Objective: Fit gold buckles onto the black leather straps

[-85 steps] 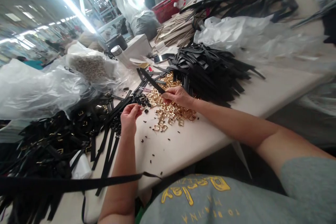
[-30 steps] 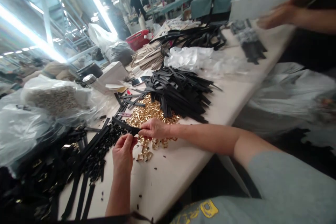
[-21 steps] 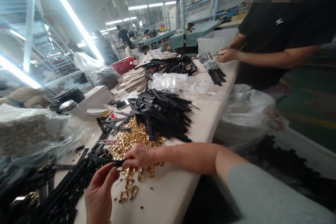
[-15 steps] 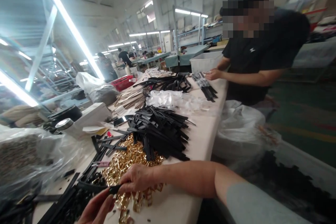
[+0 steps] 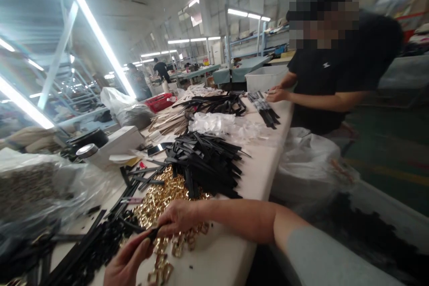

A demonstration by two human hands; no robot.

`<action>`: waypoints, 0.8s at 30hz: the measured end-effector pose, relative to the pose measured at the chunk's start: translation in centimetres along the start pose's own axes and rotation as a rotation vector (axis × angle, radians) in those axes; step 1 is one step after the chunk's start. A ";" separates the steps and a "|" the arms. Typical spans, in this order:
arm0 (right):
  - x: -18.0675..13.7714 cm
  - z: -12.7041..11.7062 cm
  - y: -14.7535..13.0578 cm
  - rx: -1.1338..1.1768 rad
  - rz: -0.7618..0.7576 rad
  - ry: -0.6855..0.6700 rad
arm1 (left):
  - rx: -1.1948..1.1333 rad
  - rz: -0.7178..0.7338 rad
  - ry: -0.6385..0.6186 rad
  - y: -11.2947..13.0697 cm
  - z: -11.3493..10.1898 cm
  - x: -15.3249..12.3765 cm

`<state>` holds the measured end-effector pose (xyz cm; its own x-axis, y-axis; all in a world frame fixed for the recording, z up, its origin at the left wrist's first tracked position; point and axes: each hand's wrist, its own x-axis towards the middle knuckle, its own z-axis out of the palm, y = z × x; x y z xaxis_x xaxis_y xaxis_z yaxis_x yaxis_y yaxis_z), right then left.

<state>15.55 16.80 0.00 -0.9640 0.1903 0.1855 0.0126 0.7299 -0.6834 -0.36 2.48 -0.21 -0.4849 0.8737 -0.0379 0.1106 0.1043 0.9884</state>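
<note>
My right hand [image 5: 179, 218] hovers over a heap of gold metal buckles [image 5: 157, 199] and pinches the end of a black strap [image 5: 134, 227]. My left hand [image 5: 129, 261] sits at the bottom edge, fingers closed on the same strap end, just left of the right hand. The strap runs off to the left over a scatter of small black loops [image 5: 100, 246]. A big pile of short black straps [image 5: 204, 165] lies just beyond the buckles.
A person in a black shirt [image 5: 335, 76] works at the far end of the white table [image 5: 264, 165] with a hand on black pieces [image 5: 264, 109]. Clear plastic bags [image 5: 33, 187] lie left, a white bag [image 5: 311, 161] right. White box [image 5: 115, 143], red basket [image 5: 161, 102] behind.
My view has swung up from the table to the room and the person opposite. Both hands stay joined on the strap end and now sit low in the picture.
</note>
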 end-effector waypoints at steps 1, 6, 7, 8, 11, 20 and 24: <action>0.0 -0.2 -0.1 -0.013 -0.026 -0.006 | 0.014 0.011 -0.018 0.2 0.0 -0.1; 0.2 -0.4 -0.4 -0.057 -0.053 0.007 | -0.063 0.024 -0.056 0.7 0.6 -0.6; 0.2 -0.4 -0.3 -0.043 -0.060 0.009 | -0.090 0.012 -0.043 0.7 0.8 -0.6; 0.3 -0.3 -0.3 -0.024 -0.067 0.009 | -0.115 0.003 -0.026 0.7 0.8 -0.5; 0.3 -0.2 -0.3 0.020 -0.078 -0.003 | -0.161 -0.010 0.014 0.7 0.8 -0.4; 0.4 -0.1 -0.7 0.410 0.038 -0.021 | -0.313 0.000 0.117 0.2 1.4 0.1; 0.5 -0.1 -0.7 0.428 0.048 0.003 | -0.313 0.049 0.178 0.2 2.0 0.1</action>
<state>15.11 16.39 0.62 -0.9643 0.2197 0.1480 -0.0545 0.3821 -0.9225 1.35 3.52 -0.32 -0.6325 0.7745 0.0100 -0.1199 -0.1107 0.9866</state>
